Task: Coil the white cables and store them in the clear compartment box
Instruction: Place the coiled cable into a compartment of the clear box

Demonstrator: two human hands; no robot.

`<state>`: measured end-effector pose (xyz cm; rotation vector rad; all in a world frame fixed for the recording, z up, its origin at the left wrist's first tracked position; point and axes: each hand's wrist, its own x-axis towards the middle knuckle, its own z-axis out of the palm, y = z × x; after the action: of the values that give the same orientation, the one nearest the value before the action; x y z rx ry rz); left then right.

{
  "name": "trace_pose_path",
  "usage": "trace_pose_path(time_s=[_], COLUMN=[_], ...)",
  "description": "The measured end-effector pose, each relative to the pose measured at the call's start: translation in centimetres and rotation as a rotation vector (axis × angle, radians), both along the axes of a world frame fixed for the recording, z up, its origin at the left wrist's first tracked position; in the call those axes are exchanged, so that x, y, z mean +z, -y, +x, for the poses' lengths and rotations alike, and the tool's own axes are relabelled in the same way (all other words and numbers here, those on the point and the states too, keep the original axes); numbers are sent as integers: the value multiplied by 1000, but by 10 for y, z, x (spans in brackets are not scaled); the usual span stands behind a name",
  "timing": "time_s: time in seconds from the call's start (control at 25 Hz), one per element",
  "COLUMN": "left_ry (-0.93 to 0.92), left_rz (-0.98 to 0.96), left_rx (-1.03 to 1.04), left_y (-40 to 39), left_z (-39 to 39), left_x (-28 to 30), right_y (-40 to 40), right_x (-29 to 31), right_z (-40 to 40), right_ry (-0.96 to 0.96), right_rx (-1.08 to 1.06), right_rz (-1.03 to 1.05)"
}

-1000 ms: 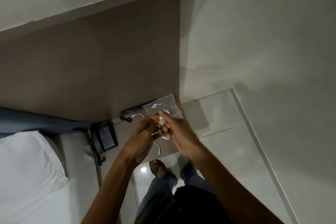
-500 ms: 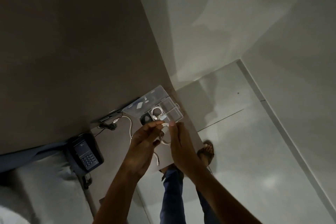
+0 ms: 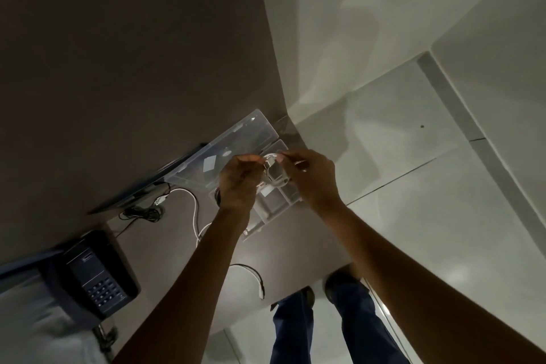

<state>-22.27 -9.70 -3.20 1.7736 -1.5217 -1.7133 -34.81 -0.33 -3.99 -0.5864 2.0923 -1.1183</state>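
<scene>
Here, seen from the head camera, a person stands at a small brown table [image 3: 295, 245] by the wall and holds both hands up over a clear box [image 3: 274, 204] with little rooms in it. The box sits on the table, near its far edge, and its see-through lid [image 3: 224, 154] is flipped open and leans back toward the wall. The left hand [image 3: 239, 183] and the right hand [image 3: 313, 177] are close together, just above the box. Between them is a small coiled white cable [image 3: 273, 171], rolled into a ring. The fingertips of both hands pinch the top of that ring, the left thumb and finger on one side, the right ones on the other. The ring hangs over the far rooms of the box; I cannot tell if it touches the box. A second white cable [image 3: 193, 210] lies loose on the table to the left of the box and runs under the left arm. Its other end with a plug [image 3: 260, 289] shows near the front edge of the table. A dark phone [image 3: 94, 275] sits at the left end of the table, and some thin black wires [image 3: 141, 213] lie behind it by the wall. Below the table are the person's blue trouser legs [image 3: 298, 331] and the shiny pale floor [image 3: 443, 216].
</scene>
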Motion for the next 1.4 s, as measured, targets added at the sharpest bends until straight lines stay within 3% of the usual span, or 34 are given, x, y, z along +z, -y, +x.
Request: trace_pose_path(time_s=[0.12, 0.24, 0.48, 0.64, 0.8, 1.04, 1.24, 1.4], left_ry=[109, 148, 117, 132, 254, 358, 437, 399], left_rz=[-282, -434, -490, -514, -712, -793, -804, -844], left_rx=[-69, -76, -151, -352, -609, -585, -595, -654], left_y=[-8, -19, -18, -20, -26, -25, -20, -20], left_z=[-8, -12, -4, 6, 11, -3, -5, 7], left_x=[-22, -34, -40, -34, -34, -43, -55, -60], right_y=[7, 4, 8, 16, 15, 4, -16, -3], right_x=[-20, -33, -40, -47, -54, -52, -52, -50], right_z=[-6, -7, -2, -3, -2, -15, -17, -10], right_ry=[-197, -253, -350, -375, -377, -329, -486, -440], right_rx=[106, 172, 246, 279, 273, 326, 392, 278], right_rz=[-54, -56, -17, -56, -62, -80, -78, 30])
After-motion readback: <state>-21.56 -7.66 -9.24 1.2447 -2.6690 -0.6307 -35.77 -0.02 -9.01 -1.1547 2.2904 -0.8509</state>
